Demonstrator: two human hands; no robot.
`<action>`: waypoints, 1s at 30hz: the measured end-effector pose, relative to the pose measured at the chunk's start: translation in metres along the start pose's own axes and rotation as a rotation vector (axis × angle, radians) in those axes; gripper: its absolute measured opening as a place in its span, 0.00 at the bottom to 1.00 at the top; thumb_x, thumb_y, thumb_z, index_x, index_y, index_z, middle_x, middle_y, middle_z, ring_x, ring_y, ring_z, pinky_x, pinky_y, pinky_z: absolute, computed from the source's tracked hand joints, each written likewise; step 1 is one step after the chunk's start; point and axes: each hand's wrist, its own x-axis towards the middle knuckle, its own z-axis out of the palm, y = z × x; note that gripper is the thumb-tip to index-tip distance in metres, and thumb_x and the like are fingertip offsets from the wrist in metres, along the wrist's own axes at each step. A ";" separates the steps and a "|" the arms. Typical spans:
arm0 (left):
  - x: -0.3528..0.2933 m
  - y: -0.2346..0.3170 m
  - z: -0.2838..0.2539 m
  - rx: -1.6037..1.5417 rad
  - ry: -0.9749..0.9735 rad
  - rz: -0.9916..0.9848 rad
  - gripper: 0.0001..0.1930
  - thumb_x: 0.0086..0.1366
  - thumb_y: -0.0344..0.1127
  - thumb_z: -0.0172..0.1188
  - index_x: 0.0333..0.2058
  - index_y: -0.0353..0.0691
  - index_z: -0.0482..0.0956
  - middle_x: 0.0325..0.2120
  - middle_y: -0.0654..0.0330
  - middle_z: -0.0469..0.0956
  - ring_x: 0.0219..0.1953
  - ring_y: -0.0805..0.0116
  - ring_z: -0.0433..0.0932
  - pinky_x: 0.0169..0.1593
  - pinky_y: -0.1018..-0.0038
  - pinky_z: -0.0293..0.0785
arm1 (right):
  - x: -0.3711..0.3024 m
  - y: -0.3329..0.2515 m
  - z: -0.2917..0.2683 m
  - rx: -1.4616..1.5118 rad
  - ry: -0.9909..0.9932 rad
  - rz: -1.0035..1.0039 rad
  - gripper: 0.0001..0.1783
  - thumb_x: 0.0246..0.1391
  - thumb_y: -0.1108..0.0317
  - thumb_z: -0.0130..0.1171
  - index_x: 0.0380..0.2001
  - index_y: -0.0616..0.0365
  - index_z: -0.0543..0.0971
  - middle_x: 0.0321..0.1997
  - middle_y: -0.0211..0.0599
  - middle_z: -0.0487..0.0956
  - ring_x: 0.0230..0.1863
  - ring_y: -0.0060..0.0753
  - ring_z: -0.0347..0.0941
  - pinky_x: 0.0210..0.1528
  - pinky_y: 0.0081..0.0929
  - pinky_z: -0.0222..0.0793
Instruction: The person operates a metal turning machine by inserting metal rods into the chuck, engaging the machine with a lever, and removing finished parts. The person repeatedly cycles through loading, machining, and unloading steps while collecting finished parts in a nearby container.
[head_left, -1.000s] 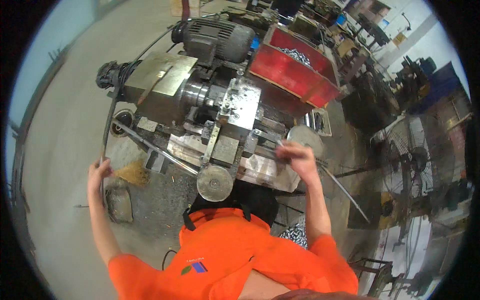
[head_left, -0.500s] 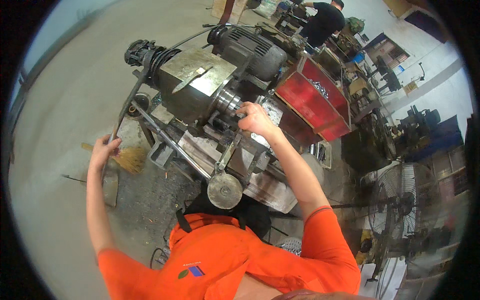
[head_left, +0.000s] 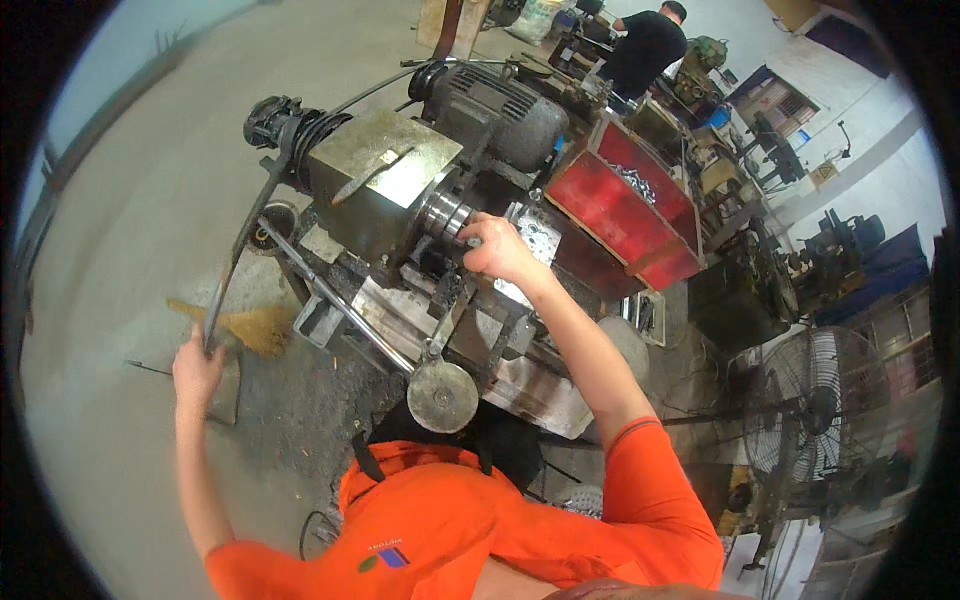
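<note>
My left hand (head_left: 198,372) is closed around the near end of a long metal lever (head_left: 241,245), which runs up to the back end of the lathe's headstock (head_left: 375,165). At the front of the headstock is a shiny round spindle nose (head_left: 447,215). My right hand (head_left: 500,250) is right beside that spindle nose, fingers pinched together. A small grey metal end shows at the fingertips, but what they hold is mostly hidden. Below lies the machine bed, with a round metal handwheel (head_left: 443,396) close to my body.
A dark finned motor (head_left: 500,112) sits behind the headstock. A red bin (head_left: 625,215) with small metal parts stands to the right. Another bar (head_left: 340,300) slants across the machine's front. A straw broom (head_left: 255,325) lies left, a fan (head_left: 820,405) right; a person (head_left: 648,50) works far back.
My left hand has moved nearer, towards the lever's end, and its grip is now lower along the bar. My right hand stays at the spindle nose with its fingers closed.
</note>
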 end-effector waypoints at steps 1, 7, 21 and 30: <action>0.001 -0.004 0.003 0.084 0.014 0.019 0.22 0.52 0.37 0.59 0.45 0.35 0.69 0.23 0.46 0.76 0.30 0.46 0.76 0.35 0.57 0.71 | 0.001 -0.004 -0.003 0.003 -0.029 0.010 0.20 0.27 0.69 0.55 0.31 0.63 0.79 0.37 0.49 0.74 0.39 0.52 0.72 0.40 0.36 0.69; 0.086 -0.111 -0.001 0.458 0.094 0.103 0.08 0.53 0.30 0.54 0.32 0.35 0.70 0.19 0.49 0.75 0.25 0.50 0.76 0.30 0.59 0.72 | -0.004 -0.005 -0.001 0.012 0.007 0.023 0.21 0.26 0.66 0.57 0.31 0.61 0.80 0.39 0.46 0.75 0.39 0.51 0.72 0.42 0.37 0.70; 0.136 -0.053 0.070 -0.184 0.747 0.269 0.17 0.59 0.34 0.56 0.45 0.32 0.73 0.36 0.47 0.77 0.40 0.55 0.76 0.45 0.66 0.71 | -0.095 -0.019 -0.033 0.043 0.348 0.063 0.25 0.27 0.69 0.58 0.38 0.59 0.78 0.57 0.47 0.66 0.52 0.47 0.67 0.52 0.37 0.64; 0.114 0.018 0.245 0.431 -0.464 0.512 0.21 0.46 0.47 0.62 0.37 0.41 0.76 0.33 0.52 0.79 0.39 0.54 0.78 0.40 0.61 0.74 | -0.323 -0.001 -0.076 0.226 0.308 0.959 0.23 0.29 0.69 0.57 0.37 0.59 0.80 0.31 0.44 0.79 0.39 0.42 0.75 0.43 0.31 0.69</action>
